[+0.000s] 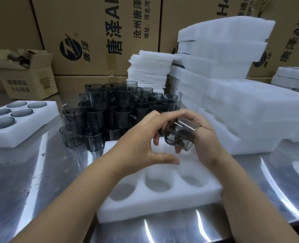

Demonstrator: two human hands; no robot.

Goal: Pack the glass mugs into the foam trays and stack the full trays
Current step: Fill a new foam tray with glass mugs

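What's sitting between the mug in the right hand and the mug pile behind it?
The left hand, its fingers curled toward the glass mug that the right hand holds, in front of the mug pile. The head view shows it.

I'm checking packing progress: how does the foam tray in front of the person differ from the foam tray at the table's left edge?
The front tray has empty round holes; the left tray has grey mugs in every hole that shows. The front tray sits beneath the right hand, which holds a mug; the left tray lies apart. Both are white foam on the table.
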